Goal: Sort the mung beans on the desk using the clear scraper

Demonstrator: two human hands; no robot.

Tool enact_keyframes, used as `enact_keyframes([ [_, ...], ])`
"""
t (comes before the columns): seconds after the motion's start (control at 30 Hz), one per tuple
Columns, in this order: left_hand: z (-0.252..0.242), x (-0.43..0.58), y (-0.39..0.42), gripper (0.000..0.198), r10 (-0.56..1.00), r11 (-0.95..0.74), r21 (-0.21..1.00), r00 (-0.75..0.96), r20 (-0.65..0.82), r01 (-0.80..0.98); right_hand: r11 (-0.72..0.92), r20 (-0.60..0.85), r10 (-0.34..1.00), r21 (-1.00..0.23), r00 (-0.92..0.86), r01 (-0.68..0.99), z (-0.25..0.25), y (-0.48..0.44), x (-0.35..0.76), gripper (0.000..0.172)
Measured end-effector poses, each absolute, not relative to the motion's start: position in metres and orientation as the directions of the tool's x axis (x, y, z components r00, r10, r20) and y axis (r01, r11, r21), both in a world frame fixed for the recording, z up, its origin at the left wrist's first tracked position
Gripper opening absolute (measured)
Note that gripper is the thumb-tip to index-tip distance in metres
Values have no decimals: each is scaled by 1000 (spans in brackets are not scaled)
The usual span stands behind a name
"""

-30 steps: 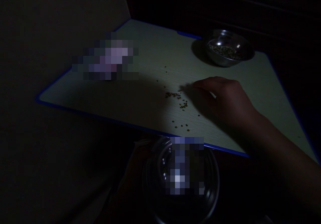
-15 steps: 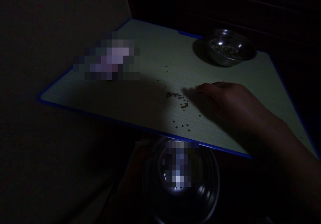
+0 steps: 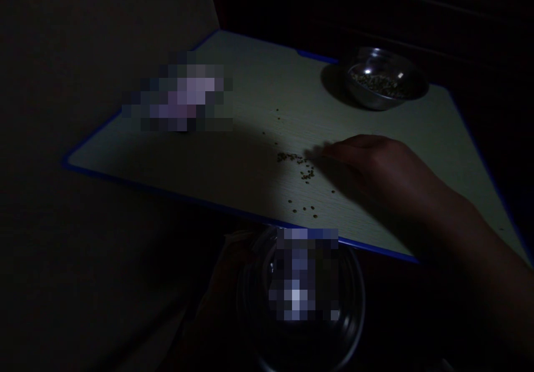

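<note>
1. Small, round, dark green seeds (image 3: 294,160) lie on the board. The densest patch is a loose, uneven line just beside the fingertips of the right hand, to its left. Sparser grains are scattered nearer the person and farther out, ahead of the hand.
2. The right hand (image 3: 371,163) sits low over the board, with its fingers (image 3: 336,150) pressed together and gently curled. It is in heavy shadow, so I cannot tell whether the fingertips touch or pinch any seed.
3. The board (image 3: 417,124) runs beneath the right hand and forearm. It is flat and angular, with a pale, fine wood-grain laminate surface and a blue edge band.
4. Ahead of the right hand, a shallow, rounded steel bowl (image 3: 375,102) stands on the board, its polished wall catching highlights. It holds a layer of similar seeds (image 3: 375,84).
5. Toward the person, below the board's near edge, is a round glass bowl (image 3: 354,305), partly pixelated and dark. The left hand (image 3: 221,283) is a dim shape at its left side; its state cannot be told.
6. Left of the right hand, a pixelated object (image 3: 177,94) rests on the board. It is unidentifiable.
</note>
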State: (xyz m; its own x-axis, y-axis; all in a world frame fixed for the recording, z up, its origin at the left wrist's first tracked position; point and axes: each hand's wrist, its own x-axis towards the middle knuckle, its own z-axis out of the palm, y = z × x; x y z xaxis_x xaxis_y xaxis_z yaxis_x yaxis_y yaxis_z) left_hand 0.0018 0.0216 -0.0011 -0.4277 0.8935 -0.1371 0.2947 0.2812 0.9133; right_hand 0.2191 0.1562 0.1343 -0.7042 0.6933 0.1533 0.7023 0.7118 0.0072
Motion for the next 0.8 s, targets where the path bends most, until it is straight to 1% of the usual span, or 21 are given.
enact_keyframes([
  [0.13, -1, -1, 21, 26, 883, 335, 841, -452, -123, 425, 706, 105, 706, -21, -700, 708, 139, 154, 222, 32],
  [0.2, -1, -2, 19, 42, 869, 376, 785, -480, -115, 492, 707, 86, 706, -24, -703, 707, 142, 152, 224, 31],
  [0.27, -1, -1, 17, 50, 857, 401, 751, -505, -104, 525, 710, 69, 704, -30, -707, 704, 144, 149, 226, 34],
  [0.3, -1, -1, 16, 49, 855, 400, 751, -510, -100, 525, 712, 60, 702, -39, -710, 701, 145, 148, 226, 35],
  [0.4, -4, -2, 15, 33, 863, 359, 804, -496, -94, 473, 724, 35, 690, -71, -723, 687, 148, 142, 226, 37],
  [0.47, -9, -3, 16, 40, 864, 338, 835, -496, -91, 434, 728, 23, 684, -89, -729, 680, 150, 138, 226, 37],
  [0.53, -16, -5, 18, 40, 855, 332, 854, -509, -93, 401, 713, 34, 700, -85, -713, 696, 151, 136, 225, 34],
  [0.63, -28, -5, 22, 33, 840, 348, 862, -532, -111, 369, 674, 98, 736, -7, -670, 739, 151, 137, 224, 31],
  [0.7, -36, -2, 27, 35, 828, 370, 858, -546, -129, 357, 652, 127, 747, 50, -653, 756, 149, 140, 222, 32],
  [0.8, -47, 12, 44, 35, 807, 413, 841, -568, -160, 350, 638, 134, 756, 71, -641, 767, 144, 144, 219, 32],
])
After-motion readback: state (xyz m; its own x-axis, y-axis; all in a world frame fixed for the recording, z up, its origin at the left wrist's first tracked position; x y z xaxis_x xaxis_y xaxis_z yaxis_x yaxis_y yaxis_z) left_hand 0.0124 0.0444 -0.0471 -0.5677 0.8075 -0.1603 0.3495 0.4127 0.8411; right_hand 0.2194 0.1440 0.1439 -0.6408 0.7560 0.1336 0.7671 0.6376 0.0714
